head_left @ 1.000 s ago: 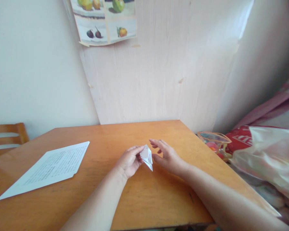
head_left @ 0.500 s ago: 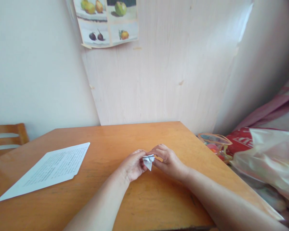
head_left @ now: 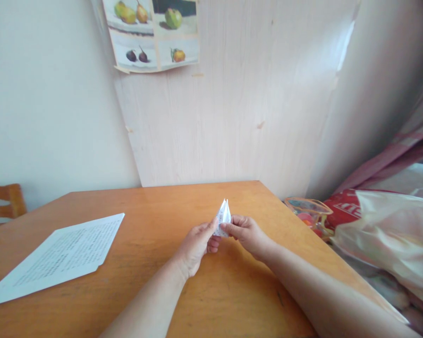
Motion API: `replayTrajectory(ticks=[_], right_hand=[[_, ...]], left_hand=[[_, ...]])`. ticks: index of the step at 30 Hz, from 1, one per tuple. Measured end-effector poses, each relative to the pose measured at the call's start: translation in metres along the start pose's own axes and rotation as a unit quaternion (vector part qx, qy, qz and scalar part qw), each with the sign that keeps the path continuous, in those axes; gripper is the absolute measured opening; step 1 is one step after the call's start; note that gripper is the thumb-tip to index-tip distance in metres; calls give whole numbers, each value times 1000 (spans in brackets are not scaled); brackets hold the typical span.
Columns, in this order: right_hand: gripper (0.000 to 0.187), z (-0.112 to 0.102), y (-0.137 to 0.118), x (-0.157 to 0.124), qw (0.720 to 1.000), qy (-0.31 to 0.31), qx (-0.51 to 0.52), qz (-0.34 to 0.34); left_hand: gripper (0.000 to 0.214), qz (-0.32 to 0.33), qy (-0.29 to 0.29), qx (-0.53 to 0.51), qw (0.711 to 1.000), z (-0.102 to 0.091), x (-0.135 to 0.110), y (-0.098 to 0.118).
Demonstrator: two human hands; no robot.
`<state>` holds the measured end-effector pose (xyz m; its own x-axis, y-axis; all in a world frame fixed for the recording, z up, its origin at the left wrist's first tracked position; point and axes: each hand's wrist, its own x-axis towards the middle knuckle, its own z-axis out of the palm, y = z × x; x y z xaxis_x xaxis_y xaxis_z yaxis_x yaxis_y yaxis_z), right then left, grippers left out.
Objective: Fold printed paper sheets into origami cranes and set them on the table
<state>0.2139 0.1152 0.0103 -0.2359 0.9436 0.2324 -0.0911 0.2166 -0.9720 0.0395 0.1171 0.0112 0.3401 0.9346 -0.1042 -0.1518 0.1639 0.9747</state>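
A small piece of folded paper (head_left: 224, 215), white with faint print, stands with two pointed tips upward between my hands, above the wooden table (head_left: 155, 300). My left hand (head_left: 198, 244) grips its left side, thumb on the near face and the other fingers curled behind and below. From the right, my right hand (head_left: 246, 234) pinches the paper's lower right part, with the thumb in front. The paper's far side and the fingertips behind it are hidden.
Printed sheets (head_left: 61, 256) lie on the table at the left. A fruit poster (head_left: 151, 35) hangs on the wall board. Right of the table are plastic bags (head_left: 387, 234) and a clear container (head_left: 308, 211). A chair back (head_left: 3, 202) stands at far left.
The folded paper has been turned: its point faced down before, and two tips point up now. Both hands have shifted their grip on it. The view has moved slightly.
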Motion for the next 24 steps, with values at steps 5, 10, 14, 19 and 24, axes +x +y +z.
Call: replayTrajectory(ticks=[5,10,14,19,24], right_hand=[[27,1,-2,0,999,14,41,9],[22,-2,1,0,997,-14,73,21],[21,3,-1,-1,991,-41,124,22],[21,10,-1,-2,981,-57,186,21],[21,7,0,-3,985,-22,168,22]], left_hand=[[44,69,-10,83,994,0,-1,-2],[41,96,-13,91,991,2,-2,1],[42,106,-20,108,988,6,-5,3],[41,119,-18,123,985,9,-8,3],[38,121,-25,146,982,7,-8,2]])
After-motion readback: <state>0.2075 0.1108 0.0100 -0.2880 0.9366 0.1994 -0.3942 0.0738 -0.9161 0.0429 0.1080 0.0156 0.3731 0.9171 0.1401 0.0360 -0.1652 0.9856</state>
